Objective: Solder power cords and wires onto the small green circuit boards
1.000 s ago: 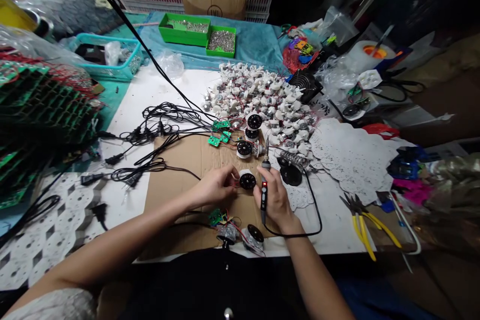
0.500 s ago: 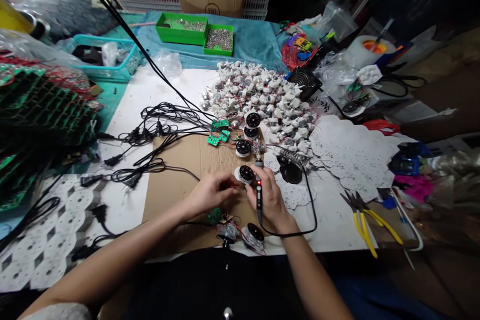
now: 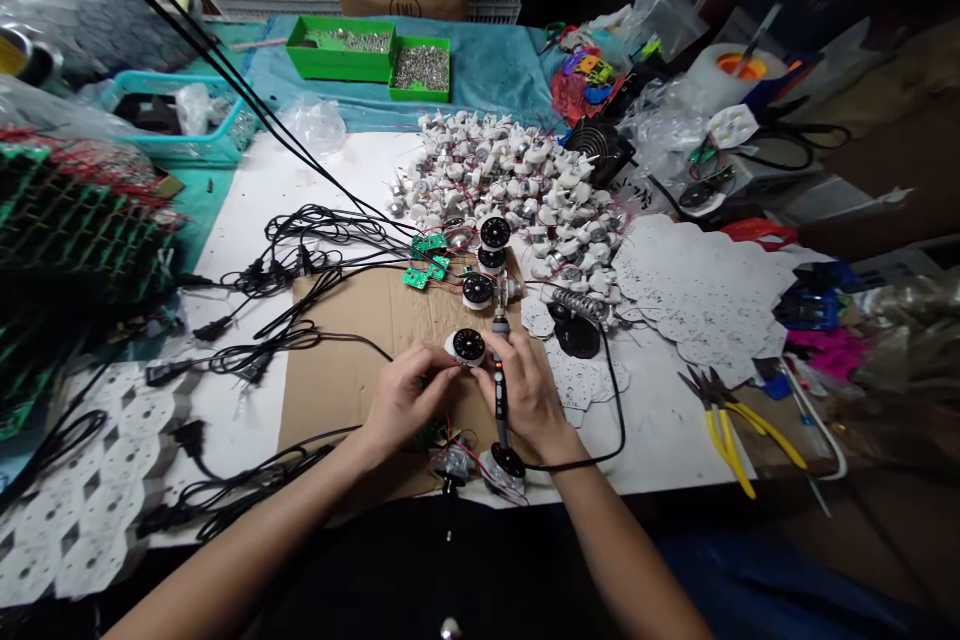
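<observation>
Left hand [image 3: 401,400] pinches the motor [image 3: 466,347] on the cardboard [image 3: 352,375]; right hand [image 3: 525,395] grips the iron [image 3: 498,390]. Pin the motor flat; brace the wrist on the surface.

Soldering iron [image 3: 499,382] tip behind motor [image 3: 468,347]; circuit board [image 3: 429,437] mostly under left hand [image 3: 401,400].

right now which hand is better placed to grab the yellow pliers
Right. The yellow pliers lie on the right side of the table, nearer the right hand, though it holds the soldering iron.
</observation>
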Demonstrator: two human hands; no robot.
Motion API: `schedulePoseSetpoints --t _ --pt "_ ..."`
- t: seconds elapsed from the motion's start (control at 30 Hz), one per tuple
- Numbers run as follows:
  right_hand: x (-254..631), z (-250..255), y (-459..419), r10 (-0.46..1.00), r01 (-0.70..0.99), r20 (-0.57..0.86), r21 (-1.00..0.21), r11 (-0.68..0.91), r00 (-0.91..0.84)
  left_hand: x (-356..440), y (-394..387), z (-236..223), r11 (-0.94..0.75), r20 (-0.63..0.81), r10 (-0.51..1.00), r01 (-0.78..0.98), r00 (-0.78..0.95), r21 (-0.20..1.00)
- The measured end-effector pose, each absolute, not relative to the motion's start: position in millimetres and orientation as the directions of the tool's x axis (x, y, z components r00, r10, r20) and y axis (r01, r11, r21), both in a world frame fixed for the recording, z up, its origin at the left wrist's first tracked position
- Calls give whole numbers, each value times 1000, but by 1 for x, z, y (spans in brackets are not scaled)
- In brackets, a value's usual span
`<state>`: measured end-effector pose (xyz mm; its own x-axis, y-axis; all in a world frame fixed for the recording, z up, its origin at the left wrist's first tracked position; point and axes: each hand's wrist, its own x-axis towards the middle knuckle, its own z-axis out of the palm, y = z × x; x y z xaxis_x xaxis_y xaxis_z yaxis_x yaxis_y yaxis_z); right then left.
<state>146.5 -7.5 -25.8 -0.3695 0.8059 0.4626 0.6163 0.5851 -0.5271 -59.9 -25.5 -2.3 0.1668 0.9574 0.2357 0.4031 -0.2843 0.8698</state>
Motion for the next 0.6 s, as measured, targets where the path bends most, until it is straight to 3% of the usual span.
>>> schedulePoseSetpoints --t 0.27,0.6 --pt "141 -25 0 822 547 425 -614 569 -379 -63 -32 -9 -189 141 979 390 149 901" --pt "137 -27 1 821 602 433 -561 568 -371 -62 -38 -12 -103 97 995 375 35 921"
